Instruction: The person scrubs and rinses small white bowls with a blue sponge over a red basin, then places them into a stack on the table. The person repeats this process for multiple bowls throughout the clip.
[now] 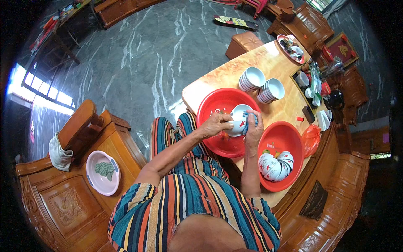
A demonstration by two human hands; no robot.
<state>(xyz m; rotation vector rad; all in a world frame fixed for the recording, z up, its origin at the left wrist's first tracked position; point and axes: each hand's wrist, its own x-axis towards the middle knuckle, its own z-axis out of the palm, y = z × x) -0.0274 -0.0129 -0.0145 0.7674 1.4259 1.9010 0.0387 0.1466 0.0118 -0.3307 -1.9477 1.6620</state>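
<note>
My left hand [218,124] grips the rim of a white bowl [235,128] with a red pattern on its outside. Against the bowl's right side, my right hand [253,126] presses a blue cloth [245,127]. Both hands are over a large red plastic basin [209,100], and at least one more white bowl [240,109] shows just behind the held one. To the right, a second red basin [281,128] contains a curved row of patterned bowls [273,168] lying on their sides. Two stacks of white bowls [252,77] [273,89] stand upright beyond the first basin.
The basins stand on a marble-patterned table [217,71]. At its far end lies an oval tray [290,49] of small items; a tea tray [303,80] with cups and a red plastic bag [311,140] line the right side. A pink basin [103,172] with a green cloth sits on the wooden seat at left.
</note>
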